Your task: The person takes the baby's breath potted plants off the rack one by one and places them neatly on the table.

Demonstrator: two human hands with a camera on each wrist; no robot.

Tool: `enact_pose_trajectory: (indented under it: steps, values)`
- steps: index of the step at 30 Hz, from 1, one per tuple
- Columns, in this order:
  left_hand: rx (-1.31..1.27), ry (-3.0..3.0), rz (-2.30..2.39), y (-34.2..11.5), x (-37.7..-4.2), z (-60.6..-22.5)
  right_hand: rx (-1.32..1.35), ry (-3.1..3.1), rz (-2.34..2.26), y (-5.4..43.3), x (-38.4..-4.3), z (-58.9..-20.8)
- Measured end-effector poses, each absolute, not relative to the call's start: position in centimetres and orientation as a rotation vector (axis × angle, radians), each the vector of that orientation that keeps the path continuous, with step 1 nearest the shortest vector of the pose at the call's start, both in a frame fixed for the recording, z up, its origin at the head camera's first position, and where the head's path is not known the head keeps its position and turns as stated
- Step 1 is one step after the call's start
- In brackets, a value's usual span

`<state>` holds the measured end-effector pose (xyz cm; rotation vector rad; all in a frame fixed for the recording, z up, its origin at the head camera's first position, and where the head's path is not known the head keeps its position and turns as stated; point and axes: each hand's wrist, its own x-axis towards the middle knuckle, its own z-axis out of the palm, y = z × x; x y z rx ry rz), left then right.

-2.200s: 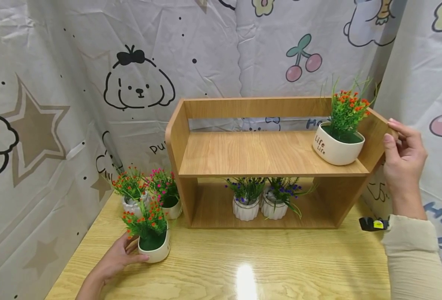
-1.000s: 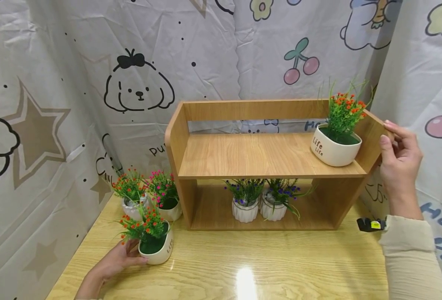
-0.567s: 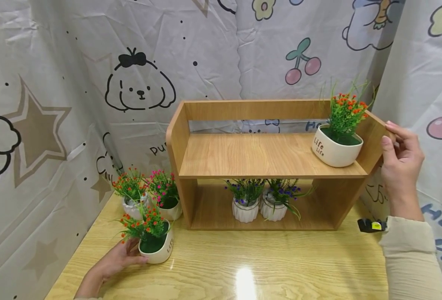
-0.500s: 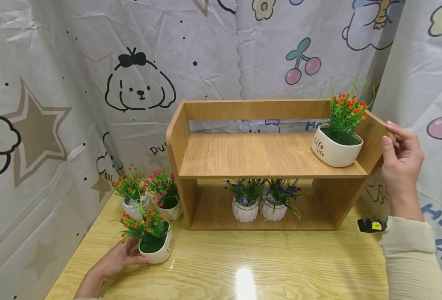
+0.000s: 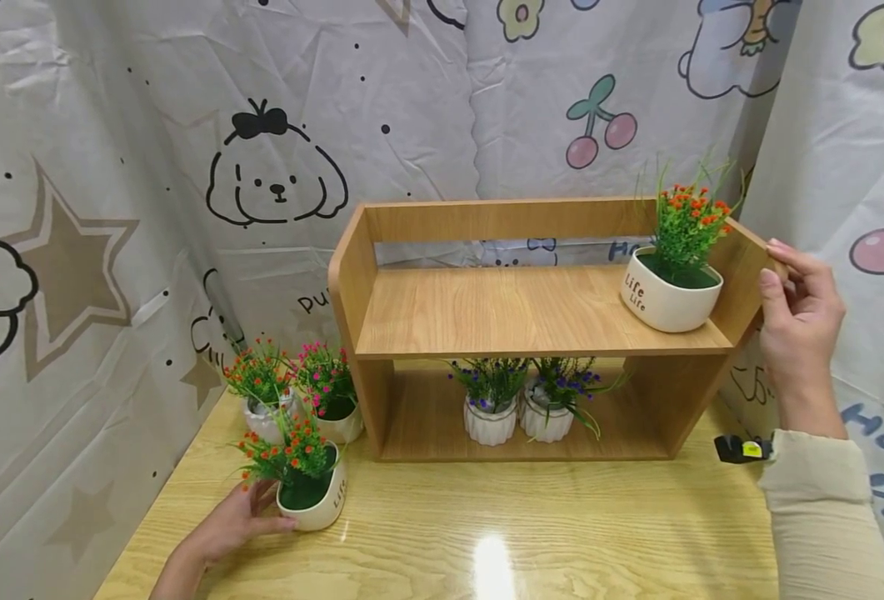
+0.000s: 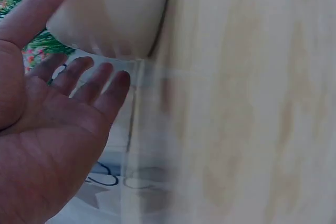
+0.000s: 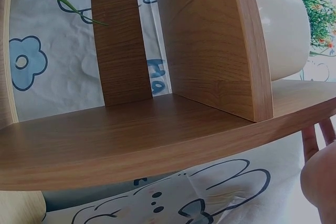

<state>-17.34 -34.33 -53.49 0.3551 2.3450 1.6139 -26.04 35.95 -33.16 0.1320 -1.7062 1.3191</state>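
Wooden tabletop [image 5: 599, 517], front pot [image 5: 320, 515] slightly turned, lettering [image 5: 340, 493] clearer

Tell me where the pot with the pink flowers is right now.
In the head view, the pink-flowered pot stands on the table, just left of the shelf, behind the pot at the left hand.

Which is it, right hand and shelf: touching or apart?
Touching: the head view shows the right hand pinching the shelf by its right side edge.
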Motion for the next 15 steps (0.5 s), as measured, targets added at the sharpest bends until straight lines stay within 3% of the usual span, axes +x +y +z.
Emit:
enact_pose_trajectory:
  steps: [6,15]
  values:
    - [0.225,2.47,1.707,-34.0,-16.5,-50.6,0.139,-1.698,1.315,36.2,-26.1,-33.2]
    - [0.875,2.67,2.063,-32.1,-15.7,-43.7,0.145,-1.69,1.322,36.2,-26.1,-33.2]
